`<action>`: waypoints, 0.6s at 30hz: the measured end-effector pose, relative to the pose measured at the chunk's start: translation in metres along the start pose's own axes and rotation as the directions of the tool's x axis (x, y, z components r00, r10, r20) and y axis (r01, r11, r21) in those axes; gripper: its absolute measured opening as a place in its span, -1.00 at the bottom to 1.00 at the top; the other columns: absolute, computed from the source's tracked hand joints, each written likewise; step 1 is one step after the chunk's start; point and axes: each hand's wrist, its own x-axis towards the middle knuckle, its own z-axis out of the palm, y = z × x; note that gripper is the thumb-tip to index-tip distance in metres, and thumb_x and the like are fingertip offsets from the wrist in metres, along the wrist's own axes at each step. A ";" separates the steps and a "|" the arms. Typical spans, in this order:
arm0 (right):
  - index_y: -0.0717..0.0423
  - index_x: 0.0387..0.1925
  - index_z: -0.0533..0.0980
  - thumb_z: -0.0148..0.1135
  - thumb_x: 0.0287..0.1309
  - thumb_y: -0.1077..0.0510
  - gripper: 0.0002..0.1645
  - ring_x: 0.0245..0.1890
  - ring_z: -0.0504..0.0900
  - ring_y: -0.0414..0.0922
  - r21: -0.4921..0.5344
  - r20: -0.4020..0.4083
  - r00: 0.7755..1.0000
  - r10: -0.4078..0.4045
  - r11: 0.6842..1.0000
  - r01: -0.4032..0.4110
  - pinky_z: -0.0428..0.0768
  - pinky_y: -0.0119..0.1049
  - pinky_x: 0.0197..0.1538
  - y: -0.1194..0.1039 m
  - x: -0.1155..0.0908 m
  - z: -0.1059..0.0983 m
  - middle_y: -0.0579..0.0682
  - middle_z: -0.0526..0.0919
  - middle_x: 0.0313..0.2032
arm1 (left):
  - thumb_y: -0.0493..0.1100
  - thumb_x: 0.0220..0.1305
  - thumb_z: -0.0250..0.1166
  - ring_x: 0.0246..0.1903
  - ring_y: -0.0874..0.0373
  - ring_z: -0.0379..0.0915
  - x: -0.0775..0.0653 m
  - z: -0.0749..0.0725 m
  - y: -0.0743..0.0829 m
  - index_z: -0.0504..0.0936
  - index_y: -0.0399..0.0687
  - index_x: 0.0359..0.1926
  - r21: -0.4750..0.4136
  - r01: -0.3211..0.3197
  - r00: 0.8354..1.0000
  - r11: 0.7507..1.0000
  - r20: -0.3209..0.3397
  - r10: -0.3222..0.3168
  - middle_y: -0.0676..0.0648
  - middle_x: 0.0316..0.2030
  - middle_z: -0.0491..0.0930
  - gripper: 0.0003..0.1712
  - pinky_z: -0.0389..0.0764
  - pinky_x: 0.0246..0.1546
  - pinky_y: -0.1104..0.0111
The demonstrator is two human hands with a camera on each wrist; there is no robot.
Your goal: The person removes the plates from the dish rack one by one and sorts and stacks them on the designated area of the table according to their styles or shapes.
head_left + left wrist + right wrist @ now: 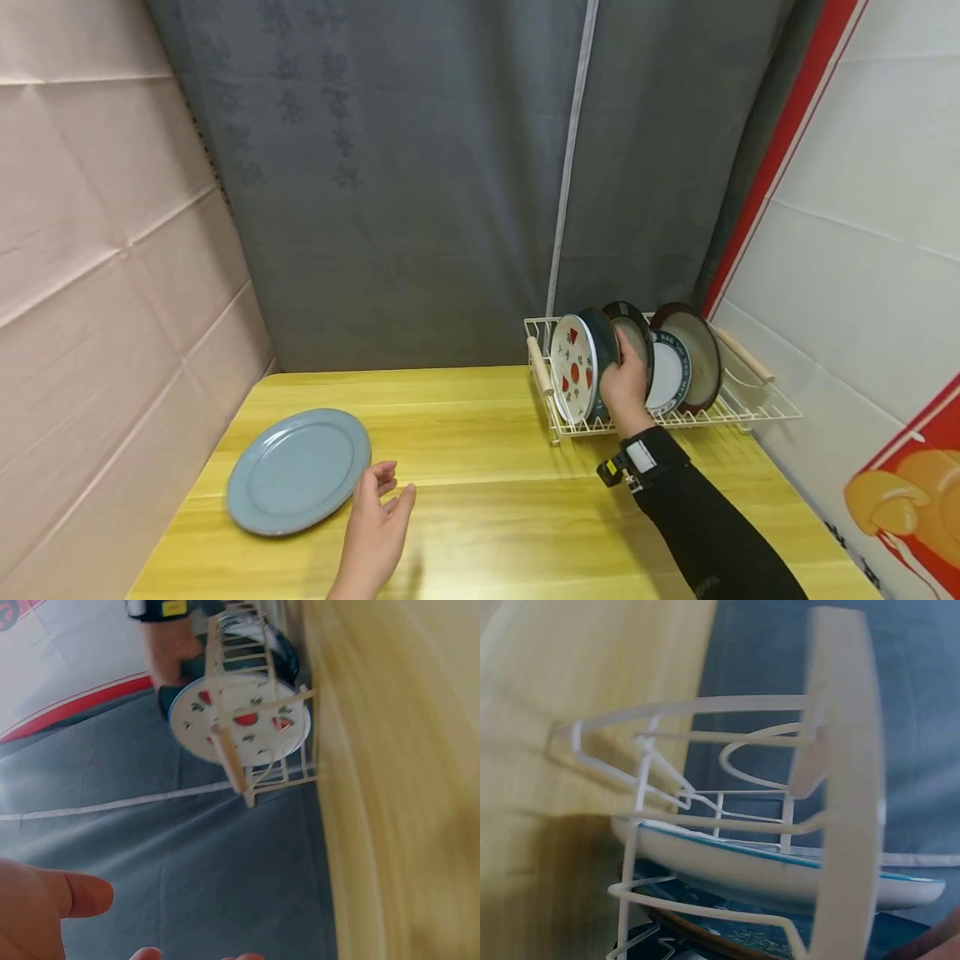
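My left hand [378, 525] hovers beside the right edge of a grey-blue plate [296, 471], thumb and fingers apart, holding nothing. Palm and thumb of that hand also show low in the left wrist view. On the right, my right hand [626, 390] reaches into a cream wire dish rack [547, 417] and grips a dark plate [628, 315] by its edge; part of the grip is hidden. Left of it stand a dark teal plate [602, 327] and a white plate with red fruit pictures [573, 371]. Right of it are a blue-rimmed white plate [667, 379] and a brown-rimmed plate [701, 354].
The rack has wooden handles [744, 357] at its ends and stands at the back right of the yellow wooden table [465, 450]. A grey curtain [412, 208] hangs behind. Cloth-covered side walls [135, 250] close in left and right.
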 end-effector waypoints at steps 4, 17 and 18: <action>-0.09 0.51 0.17 -0.22 0.28 0.52 -0.16 0.44 0.22 0.16 -0.046 -0.053 0.994 -0.093 0.995 0.091 0.24 0.10 0.44 -0.003 -0.001 -0.007 0.10 0.27 0.46 | 0.00 0.47 0.15 0.27 -0.22 0.28 -0.003 0.009 -0.005 0.23 -0.24 0.29 -0.014 -0.006 1.000 1.000 0.031 0.006 -0.27 0.27 0.24 -0.43 0.53 0.20 0.04; -0.10 0.47 0.25 -0.14 0.33 0.54 -0.21 0.44 0.25 0.00 0.038 -0.274 0.914 -0.300 0.946 0.322 0.29 -0.01 0.44 -0.038 -0.011 -0.038 0.02 0.32 0.43 | -0.03 0.45 0.17 0.26 -0.24 0.30 0.002 0.019 -0.010 0.24 -0.22 0.29 -0.061 0.024 0.996 0.998 0.088 -0.019 -0.31 0.25 0.25 -0.44 0.56 0.15 0.02; -0.11 0.47 0.27 -0.14 0.32 0.54 -0.21 0.44 0.27 -0.01 0.044 -0.292 0.904 -0.311 0.940 0.338 0.29 -0.02 0.44 -0.041 -0.012 -0.041 0.02 0.34 0.42 | -0.03 0.45 0.17 0.25 -0.24 0.31 0.002 0.021 -0.009 0.24 -0.23 0.29 -0.079 0.032 0.995 0.996 0.101 -0.024 -0.31 0.25 0.25 -0.44 0.57 0.13 0.01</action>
